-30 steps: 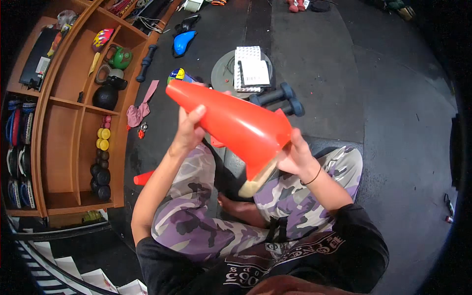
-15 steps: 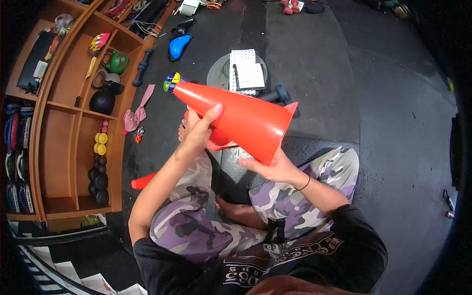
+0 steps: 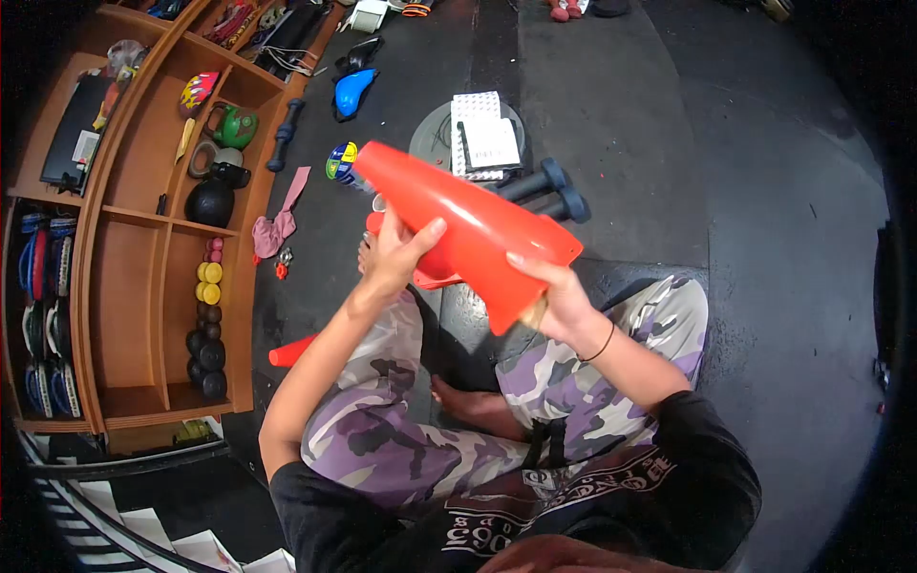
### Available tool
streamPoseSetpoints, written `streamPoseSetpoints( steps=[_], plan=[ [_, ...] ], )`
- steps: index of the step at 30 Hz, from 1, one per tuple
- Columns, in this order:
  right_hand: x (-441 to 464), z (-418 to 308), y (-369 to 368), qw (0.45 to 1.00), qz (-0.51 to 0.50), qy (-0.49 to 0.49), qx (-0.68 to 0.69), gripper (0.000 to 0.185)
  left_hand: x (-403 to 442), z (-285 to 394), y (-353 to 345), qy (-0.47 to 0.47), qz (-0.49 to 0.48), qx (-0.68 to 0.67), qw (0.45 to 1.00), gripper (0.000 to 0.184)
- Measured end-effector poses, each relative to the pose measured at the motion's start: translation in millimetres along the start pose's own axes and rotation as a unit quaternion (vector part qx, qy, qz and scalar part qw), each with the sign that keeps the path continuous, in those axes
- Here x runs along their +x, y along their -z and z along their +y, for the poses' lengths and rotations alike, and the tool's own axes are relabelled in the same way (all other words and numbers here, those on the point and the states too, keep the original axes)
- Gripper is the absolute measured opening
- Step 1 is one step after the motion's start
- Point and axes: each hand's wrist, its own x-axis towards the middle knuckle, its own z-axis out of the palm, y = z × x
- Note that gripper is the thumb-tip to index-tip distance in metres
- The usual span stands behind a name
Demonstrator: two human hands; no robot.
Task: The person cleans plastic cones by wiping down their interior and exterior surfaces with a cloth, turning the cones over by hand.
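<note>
An orange-red traffic cone [image 3: 468, 224] lies tilted across both hands, its narrow tip toward the upper left and its wide base toward the lower right. Around its narrower half, my left hand [image 3: 394, 256] is closed, thumb on top. My right hand [image 3: 562, 304] grips the base rim, thumb pressed on the outer surface; its fingers are mostly hidden behind the rim. Below the held cone, part of another orange-red cone [image 3: 435, 269] shows near my left hand. The tip of one more cone [image 3: 291, 351] sticks out beside my left forearm.
Blue-grey dumbbells [image 3: 544, 186] and a white package [image 3: 491, 143] on a round grey plate lie ahead. Left of them are a blue-yellow tin [image 3: 341, 162] and a pink cloth [image 3: 277, 229]. A wooden shelf [image 3: 134, 315] with weights and kettlebells stands at left.
My right hand has shifted on the cone's base, its thumb now on the outer surface. The cone has tilted more steeply, base lower. The view has moved slightly.
</note>
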Motion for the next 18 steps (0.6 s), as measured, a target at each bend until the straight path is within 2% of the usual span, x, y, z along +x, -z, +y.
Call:
streamPoseSetpoints(
  steps=[2,3,4,5,7,8,9,10,11,12,13,14,15,16,17,18],
  plan=[
    [6.0,19.5,1.0,0.964,0.054,0.131,-0.224,0.037,4.6,-2.3,-14.1,0.062,0.05,-0.061,0.995,0.053],
    [7.2,30.6,4.8,0.92,0.08,0.194,-0.331,0.034,6.6,-0.1,-19.2,0.079,0.053,-0.062,0.994,0.05],
    [5.0,37.2,7.8,0.866,0.07,0.216,-0.446,0.033,9.5,3.5,-23.6,0.095,0.057,-0.063,0.992,0.047],
    [2.4,42.8,9.0,0.855,0.054,0.228,-0.462,0.034,11.0,6.7,-25.5,0.112,0.062,-0.064,0.99,0.045],
    [-1.4,48.4,2.1,0.833,0.023,0.247,-0.495,0.035,11.1,10.6,-24.2,0.085,0.059,-0.058,0.993,0.04],
    [-2.9,47.0,-0.7,0.838,-0.007,0.249,-0.485,0.04,10.3,14.1,-20.5,0.079,0.058,-0.061,0.993,0.039],
    [-5.9,38.8,-4.5,0.811,-0.058,0.263,-0.52,0.046,9.8,16.3,-14.9,0.075,0.056,-0.064,0.994,0.038],
    [-8.3,26.2,-8.1,0.779,-0.109,0.278,-0.551,0.052,11.8,11.5,-4.3,0.063,0.049,-0.085,0.993,0.046],
    [-9.1,19.8,-9.4,0.744,-0.158,0.294,-0.579,0.058,8.7,10.8,6.6,0.061,0.072,-0.054,0.994,0.045],
    [-7.0,30.2,2.5,0.866,-0.18,0.216,-0.415,0.08,10.4,12.1,20.0,0.044,0.039,-0.063,0.996,0.047],
    [-4.4,37.4,20.4,0.929,-0.179,0.151,-0.288,0.083,11.1,12.8,33.5,0.029,0.008,-0.072,0.997,0.048],
    [-4.6,42.1,40.9,0.969,-0.174,0.081,-0.155,0.085,6.7,15.0,41.5,0.017,0.022,-0.082,0.996,0.055],
    [-5.2,44.8,51.2,0.986,-0.166,0.009,-0.017,0.088,-0.1,21.8,39.5,0.015,0.036,-0.111,0.993,0.062],
    [-9.4,18.7,12.7,0.985,-0.172,-0.016,-0.011,0.087,-5.8,23.3,40.9,0.025,0.02,-0.094,0.995,0.063],
    [-9.1,14.4,6.1,0.983,-0.166,-0.035,0.073,0.08,-9.9,24.4,41.8,0.034,0.005,-0.078,0.996,0.065],
    [-8.6,11.6,0.7,0.991,-0.119,-0.02,0.059,0.074,-11.8,24.6,36.8,0.031,-0.003,-0.062,0.998,0.065]
  ],
)
